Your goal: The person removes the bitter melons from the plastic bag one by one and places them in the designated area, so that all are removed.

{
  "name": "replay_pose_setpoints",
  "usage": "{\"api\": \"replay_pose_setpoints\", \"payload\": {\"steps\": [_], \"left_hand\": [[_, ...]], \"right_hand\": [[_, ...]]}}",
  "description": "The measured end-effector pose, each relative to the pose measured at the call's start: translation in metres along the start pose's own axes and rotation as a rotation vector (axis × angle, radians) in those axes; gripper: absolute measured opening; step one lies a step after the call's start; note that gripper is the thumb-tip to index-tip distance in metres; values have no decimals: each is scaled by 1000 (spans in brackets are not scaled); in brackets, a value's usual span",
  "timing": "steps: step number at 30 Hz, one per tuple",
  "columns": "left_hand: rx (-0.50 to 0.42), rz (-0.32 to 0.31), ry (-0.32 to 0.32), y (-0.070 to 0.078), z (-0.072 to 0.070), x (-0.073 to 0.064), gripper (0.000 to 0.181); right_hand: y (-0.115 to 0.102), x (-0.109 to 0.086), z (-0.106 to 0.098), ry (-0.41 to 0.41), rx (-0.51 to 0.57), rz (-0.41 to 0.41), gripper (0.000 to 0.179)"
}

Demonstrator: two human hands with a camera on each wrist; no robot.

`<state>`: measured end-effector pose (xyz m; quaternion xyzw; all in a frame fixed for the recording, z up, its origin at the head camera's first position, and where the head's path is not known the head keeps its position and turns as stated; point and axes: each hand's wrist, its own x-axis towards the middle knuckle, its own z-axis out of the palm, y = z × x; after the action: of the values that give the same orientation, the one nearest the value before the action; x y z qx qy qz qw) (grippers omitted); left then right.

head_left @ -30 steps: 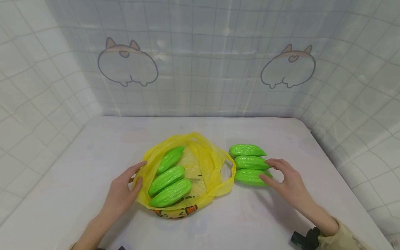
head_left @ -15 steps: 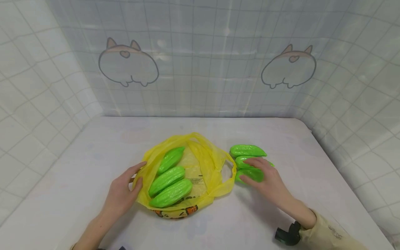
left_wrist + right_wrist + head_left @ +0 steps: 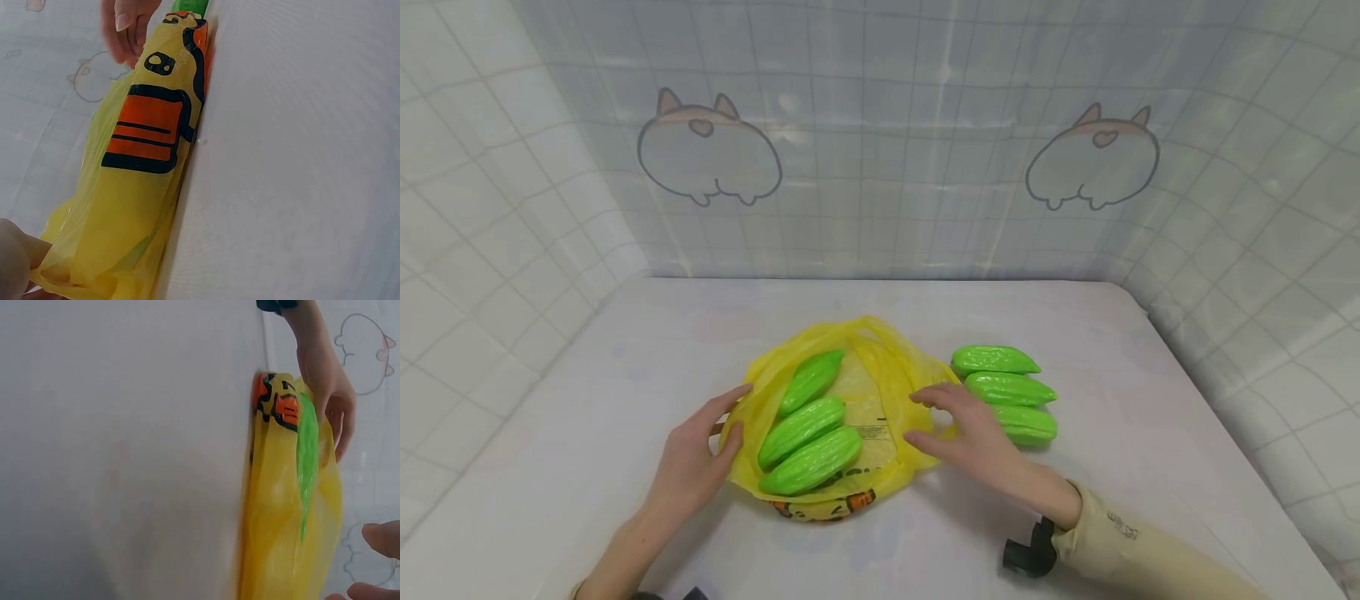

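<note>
A yellow plastic bag [image 3: 912, 367] lies with its mouth spread in the head view. Inside it lie three glossy green bitter melons [image 3: 812, 462], side by side toward the left. My left hand [image 3: 688, 457] pinches the bag's left edge between thumb and fingers, as the left wrist view also shows. Over the bag's right side is my right hand [image 3: 966, 429], thumb and fingers spread apart with nothing between them. Whether it touches the plastic I cannot tell. To its right, three more bitter melons [image 3: 1011, 389] form a stacked row on the table; the hand partly hides the nearest one.
The pale table [image 3: 880, 558] extends around the bag. Behind it rises a gridded curtain [image 3: 895, 167] with dog drawings, and similar sheets flank both sides. A black device [image 3: 1030, 550] is strapped at my right wrist.
From beside the loose bitter melons, my right hand has moved left, across them, to the bag's right edge. It brought none along. My left hand has stayed in place on the bag.
</note>
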<state>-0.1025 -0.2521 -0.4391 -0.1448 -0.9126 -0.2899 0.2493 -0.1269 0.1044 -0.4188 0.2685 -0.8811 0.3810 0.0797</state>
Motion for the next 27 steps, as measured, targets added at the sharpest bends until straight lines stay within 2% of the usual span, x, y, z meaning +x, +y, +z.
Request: {"api": "replay_pose_setpoints", "payload": {"steps": [12, 21, 27], "left_hand": [[30, -12, -17, -3, 1, 1, 49], [11, -10, -9, 1, 1, 0, 52], [17, 5, 7, 1, 1, 1, 54]], "right_hand": [[-13, 13, 29, -147, 104, 9, 48], [-17, 16, 40, -174, 121, 0, 49], [-20, 21, 47, -196, 132, -38, 50]]}}
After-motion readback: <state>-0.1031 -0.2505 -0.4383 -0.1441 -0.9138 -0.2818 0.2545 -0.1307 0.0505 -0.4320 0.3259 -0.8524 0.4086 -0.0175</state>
